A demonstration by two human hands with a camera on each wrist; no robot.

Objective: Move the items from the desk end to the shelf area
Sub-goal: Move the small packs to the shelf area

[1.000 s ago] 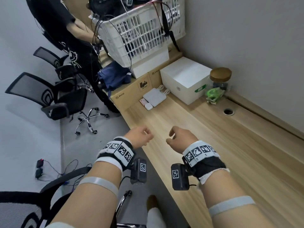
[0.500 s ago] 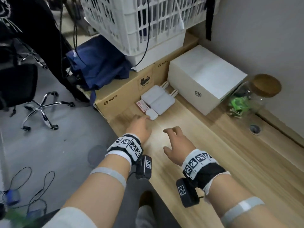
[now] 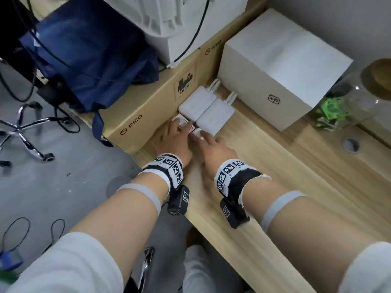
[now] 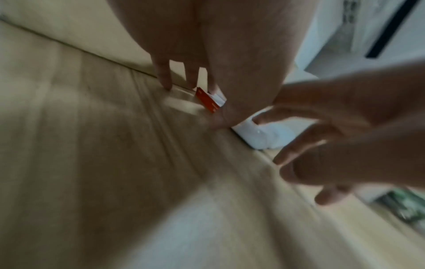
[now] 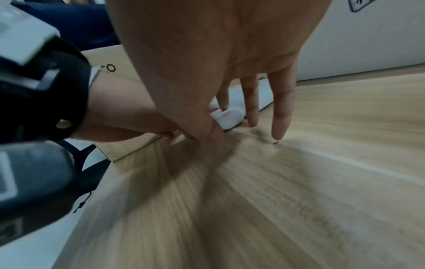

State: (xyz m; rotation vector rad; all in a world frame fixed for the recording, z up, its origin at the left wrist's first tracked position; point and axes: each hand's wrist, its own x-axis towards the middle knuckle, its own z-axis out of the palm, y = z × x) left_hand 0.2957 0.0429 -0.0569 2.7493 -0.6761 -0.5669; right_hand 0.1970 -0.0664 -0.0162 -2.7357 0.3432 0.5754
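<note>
At the near edge of the surface (image 3: pixel 264 208) both hands are down low, side by side. The left hand (image 3: pixel 175 142) has its fingers stretched out flat onto a small red-and-white card (image 4: pixel 208 101), tips touching it but nothing lifted yet. The right hand (image 3: pixel 213 151) is just beside it, fingers spread and loose, tips coming down around a little white case (image 5: pixel 226 117); thumb on one side, fingers on the other, not closed on it as far as I can tell. So neither hand really has hold of anything.

Tips for doing this bit well, imo: the card lies flat on the wood, so prying straight up probably won't work. I'd slide it toward the surface edge or tip one end with a fingernail, then pinch. The case is smooth and rounded, so pinch it across the sides rather than from the top.

Right behind those sit two white adapters (image 3: pixel 206 109), touching each other, cables poking out the back toward the PICO box (image 3: pixel 148 115) and the white box (image 3: pixel 281 66). Those would go next, and I'd gather the cables first so they don't snag. Further right there's a jar (image 3: pixel 357 102), well apart from the rest. Can't see the shelf from here.
</note>
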